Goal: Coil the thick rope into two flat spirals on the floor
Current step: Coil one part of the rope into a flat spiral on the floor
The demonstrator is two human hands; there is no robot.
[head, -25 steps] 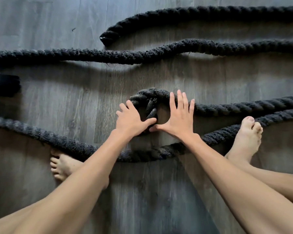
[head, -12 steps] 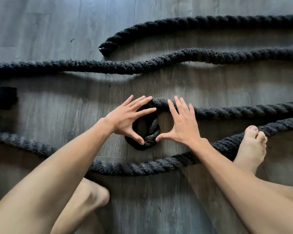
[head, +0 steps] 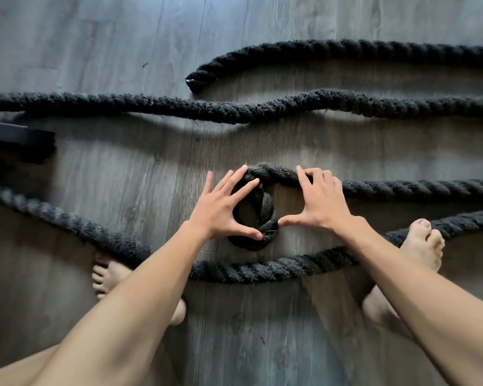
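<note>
While the first turn is this tight, we keep it flat on the floor (head: pixel 262 344) rather than let it stand up on edge. Starting at the left, a dark object (head: pixel 17 144) sits at the frame's edge and the thick rope (head: pixel 234 110) runs in long slack lines across the boards, one line passing over our left foot (head: pixel 106 277). Our left hand (head: pixel 221 210) lies spread over the rope end (head: pixel 258 218), fingers fanned on top, thumb against its near side; it pins, it does not grip. To do this well we press down there so the curl cannot spring open. Just right of it our right hand (head: pixel 318 201) is half open, fingertips hooked over the standing rope where it leaves the curl, thumb reaching back toward the centre. We judge that this hand should feed rope round snug against the first turn, no gap, no overlap. At the far right our right foot (head: pixel 424 246) rests on the nearer line, and it may drag.
</note>
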